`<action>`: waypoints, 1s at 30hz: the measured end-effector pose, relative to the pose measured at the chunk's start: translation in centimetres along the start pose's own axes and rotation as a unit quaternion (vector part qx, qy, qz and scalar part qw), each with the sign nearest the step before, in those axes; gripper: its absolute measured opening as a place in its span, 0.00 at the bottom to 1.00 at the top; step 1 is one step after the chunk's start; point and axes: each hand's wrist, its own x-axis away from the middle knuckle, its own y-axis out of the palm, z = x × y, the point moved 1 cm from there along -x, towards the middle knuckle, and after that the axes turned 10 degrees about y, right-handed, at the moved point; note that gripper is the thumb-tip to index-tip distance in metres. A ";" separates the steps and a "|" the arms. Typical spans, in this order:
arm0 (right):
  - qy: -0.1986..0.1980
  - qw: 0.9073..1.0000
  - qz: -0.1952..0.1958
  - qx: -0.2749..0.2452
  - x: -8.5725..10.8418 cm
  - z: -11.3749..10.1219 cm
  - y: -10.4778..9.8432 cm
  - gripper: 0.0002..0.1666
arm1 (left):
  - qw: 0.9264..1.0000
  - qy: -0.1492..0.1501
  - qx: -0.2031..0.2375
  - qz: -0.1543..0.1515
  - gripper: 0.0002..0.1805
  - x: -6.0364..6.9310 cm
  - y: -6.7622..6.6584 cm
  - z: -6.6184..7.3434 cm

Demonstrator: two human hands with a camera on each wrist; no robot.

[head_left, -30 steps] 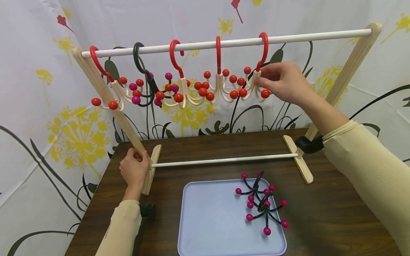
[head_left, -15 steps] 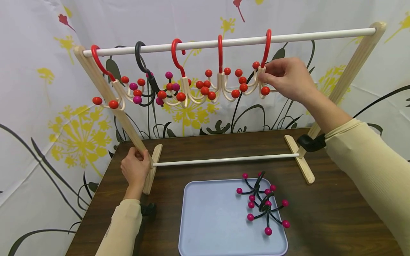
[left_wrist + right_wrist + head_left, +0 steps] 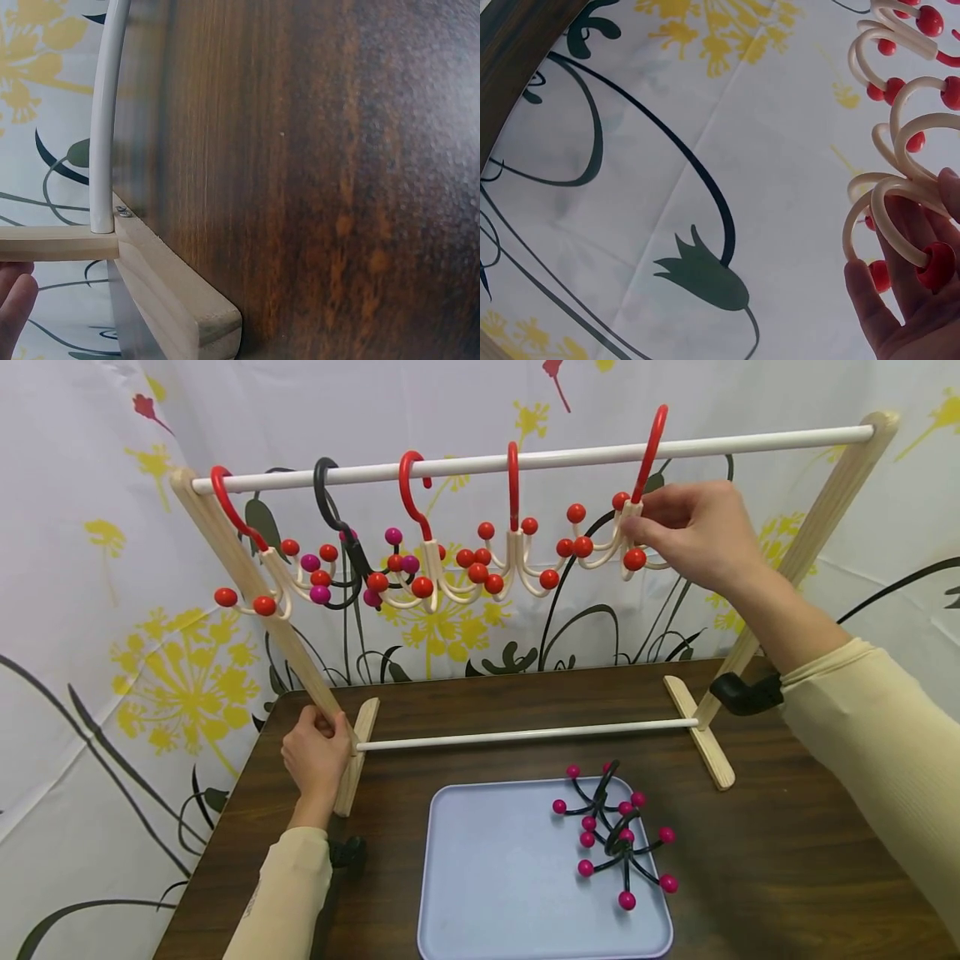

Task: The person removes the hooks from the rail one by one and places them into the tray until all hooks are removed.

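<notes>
My right hand (image 3: 697, 535) pinches the cream neck of a red-hooked hanger (image 3: 645, 477) with several ball-tipped arms. Its tilted hook rises above the white rail (image 3: 742, 444); whether it still touches the rail, I cannot tell. The right wrist view shows the cream arms (image 3: 889, 217) and red balls against that hand's fingers (image 3: 870, 304). Low on the left, my left hand (image 3: 317, 756) grips the rack's wooden upright (image 3: 296, 647) just above its foot (image 3: 356, 760). Only fingertips (image 3: 19, 300) of it show in the left wrist view, beside the upright (image 3: 52, 244).
Other hangers hang along the rail: a black one (image 3: 358, 560), and red-hooked ones such as the nearest (image 3: 513, 493). Below, a pale blue tray (image 3: 480, 893) bears two black hangers (image 3: 626, 852) with magenta balls, partly over its right edge. A lower white bar (image 3: 525, 736) joins the rack's feet.
My right hand has moved right and up with the red-hooked hanger, whose hook now stands higher over the rail and tilts more. The left hand has stayed on the upright.
</notes>
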 end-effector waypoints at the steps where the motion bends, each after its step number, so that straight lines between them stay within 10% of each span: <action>1: -0.001 1.000 0.003 -0.004 0.1 0.0 -0.2 0.23 | 1.000 0.000 0.000 0.000 0.12 0.0 0.0 0.0; 15: 0.004 0.999 0.008 -0.045 3.9 -0.2 -2.8 0.21 | 1.000 0.001 0.000 -0.003 0.12 0.0 0.1 -0.1; 30: 0.051 0.998 -0.024 0.001 15.3 3.1 -0.8 0.15 | 1.000 0.002 0.005 0.001 0.12 0.0 0.0 0.2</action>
